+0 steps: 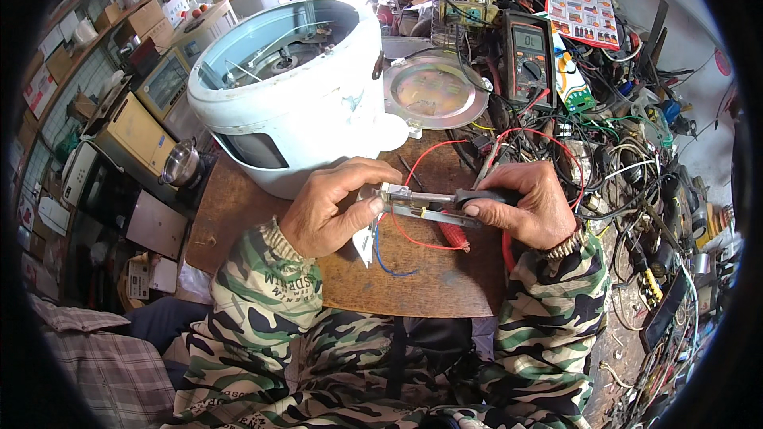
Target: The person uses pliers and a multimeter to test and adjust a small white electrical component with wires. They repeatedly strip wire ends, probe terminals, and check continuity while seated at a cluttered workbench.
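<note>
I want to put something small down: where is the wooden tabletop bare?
Between the white drum and left sleeve, and between the blue wire and the near edge of the wooden tabletop. Tangled cables crowd the area right of the right hand.

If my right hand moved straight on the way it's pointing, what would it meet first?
Your right hand points left along the black-handled tool, so probably the metal piece in your left hand; depth there is unclear.

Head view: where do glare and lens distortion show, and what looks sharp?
Head view: glare bleaches the right side of the white appliance housing; head view: the left-hand shelves bow toward the dark fisheye rim; head view: the black-handled tool looks fairly sharp.
</note>
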Demonstrator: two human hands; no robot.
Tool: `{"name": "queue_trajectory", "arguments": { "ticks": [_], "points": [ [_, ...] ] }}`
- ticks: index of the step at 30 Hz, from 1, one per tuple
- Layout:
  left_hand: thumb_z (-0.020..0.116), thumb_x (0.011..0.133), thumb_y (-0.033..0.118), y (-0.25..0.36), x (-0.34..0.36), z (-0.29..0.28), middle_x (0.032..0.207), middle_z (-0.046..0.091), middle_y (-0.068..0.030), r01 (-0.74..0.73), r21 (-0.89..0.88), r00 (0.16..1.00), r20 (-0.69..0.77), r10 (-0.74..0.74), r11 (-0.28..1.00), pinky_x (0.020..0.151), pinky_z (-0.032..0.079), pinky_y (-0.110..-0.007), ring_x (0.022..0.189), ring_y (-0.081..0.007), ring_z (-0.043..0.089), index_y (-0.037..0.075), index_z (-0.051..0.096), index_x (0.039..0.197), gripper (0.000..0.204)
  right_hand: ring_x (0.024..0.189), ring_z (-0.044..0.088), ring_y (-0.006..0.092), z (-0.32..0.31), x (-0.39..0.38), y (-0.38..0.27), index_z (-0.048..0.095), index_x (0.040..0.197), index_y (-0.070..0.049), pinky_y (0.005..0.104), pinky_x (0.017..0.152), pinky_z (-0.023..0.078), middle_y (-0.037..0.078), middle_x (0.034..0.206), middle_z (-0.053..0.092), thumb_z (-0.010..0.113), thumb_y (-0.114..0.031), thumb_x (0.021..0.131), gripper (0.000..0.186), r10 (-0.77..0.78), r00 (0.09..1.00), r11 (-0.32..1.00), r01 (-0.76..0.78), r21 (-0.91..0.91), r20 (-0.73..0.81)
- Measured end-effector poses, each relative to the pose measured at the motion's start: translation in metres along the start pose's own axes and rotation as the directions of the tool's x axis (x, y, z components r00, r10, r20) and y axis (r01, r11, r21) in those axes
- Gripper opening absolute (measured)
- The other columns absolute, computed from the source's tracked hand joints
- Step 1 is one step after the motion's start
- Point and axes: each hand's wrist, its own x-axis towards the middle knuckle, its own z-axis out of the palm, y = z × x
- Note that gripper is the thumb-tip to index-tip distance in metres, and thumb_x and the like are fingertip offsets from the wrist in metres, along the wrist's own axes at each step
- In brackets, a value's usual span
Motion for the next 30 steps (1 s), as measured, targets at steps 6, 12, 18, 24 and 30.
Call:
{"name": "queue_trajectory", "arguments": {
  "ticks": [6, 12, 18, 24, 30],
  "points": [
    [0.052, 0.106, 0.022, -0.007, 0.001, 0.002, 0.124, 0.067, -0.0177, -0.05, -0.01, 0.998, -0.032, 0.049, 0.999, 0.1, 0.049, -0.036, 0.116, -0.0227, 0.063, -0.006, 0.065, 0.123, 0.035, 0.061, 0.064, 0.02, 0.002, 0.001, 0.003, 0.077, 0.087, 0.002, 0.0355, 0.061, 0.05, 0.012, 0.066, 0.067, 0.083, -0.032, 0.086, 0.035, 0.043, 0.998, 0.999, -0.044, 0.006, 0.035],
    [0.051, 0.107, 0.02, -0.009, 0.0, 0.005, 0.127, 0.066, -0.0171, -0.024, -0.087, 0.999, -0.049, 0.019, 0.996, 0.104, 0.046, -0.036, 0.12, -0.0234, 0.062, -0.006, 0.064, 0.124, 0.034, 0.061, 0.063, 0.0156, 0.0, 0.0, 0.006, 0.077, 0.088, 0.002, 0.0333, 0.06, 0.05, 0.009, 0.064, 0.066, 0.082, -0.031, 0.088, 0.033, 0.139, 0.988, 0.988, -0.143, 0.055, 0.06],
    [0.052, 0.106, 0.019, -0.008, 0.003, 0.007, 0.13, 0.065, -0.0161, 0.013, -0.121, 0.999, -0.05, -0.019, 0.993, 0.106, 0.045, -0.035, 0.122, -0.0211, 0.061, -0.007, 0.062, 0.128, 0.035, 0.06, 0.06, 0.0114, -0.002, 0.003, 0.007, 0.077, 0.089, 0.002, 0.0309, 0.058, 0.048, 0.006, 0.064, 0.065, 0.081, -0.031, 0.089, 0.033, 0.19, 0.979, 0.977, -0.196, 0.089, 0.076],
    [0.053, 0.106, 0.017, -0.01, 0.003, 0.005, 0.129, 0.066, -0.0155, 0.006, -0.167, 0.998, -0.054, -0.015, 0.986, 0.105, 0.046, -0.034, 0.12, -0.0197, 0.061, -0.007, 0.063, 0.128, 0.034, 0.06, 0.059, 0.0102, 0.0, 0.005, 0.014, 0.077, 0.089, 0.002, 0.0298, 0.057, 0.047, 0.005, 0.064, 0.065, 0.081, -0.03, 0.09, 0.032, 0.167, 0.981, 0.973, -0.181, 0.143, 0.103],
    [0.059, 0.105, 0.02, -0.017, 0.008, 0.01, 0.119, 0.07, -0.0139, 0.037, -0.168, 0.996, -0.08, -0.051, 0.985, 0.092, 0.051, -0.031, 0.104, -0.0164, 0.065, -0.006, 0.069, 0.12, 0.031, 0.06, 0.061, 0.0134, 0.002, 0.002, 0.019, 0.076, 0.089, 0.002, 0.0322, 0.058, 0.048, 0.007, 0.064, 0.066, 0.083, -0.029, 0.087, 0.032, 0.099, 0.993, 0.988, -0.106, 0.115, 0.059]
  ]
}}
